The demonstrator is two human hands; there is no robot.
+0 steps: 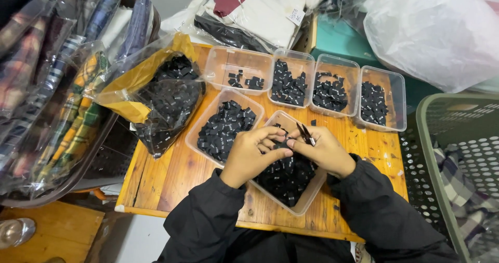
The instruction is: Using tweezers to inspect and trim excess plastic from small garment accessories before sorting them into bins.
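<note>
Both hands meet over a clear rectangular plastic tub (306,198) full of small black fabric labels, which sits at the near edge of the orange-brown wooden tabletop (171,174). The left hand (250,156) curls its fingertips around one small black label (281,144), pinching it against the right hand's thumb. The right hand (325,151) also grips a small pair of dark thread snips (305,133), blades pointing up and away; whether they are shut I cannot tell. A second tub of labels (200,133) lies just left, four more tubs (291,60) line the far edge, and a crinkled clear bag of labels (169,101) slumps at left. A green perforated basket (442,154) stands right.
</note>
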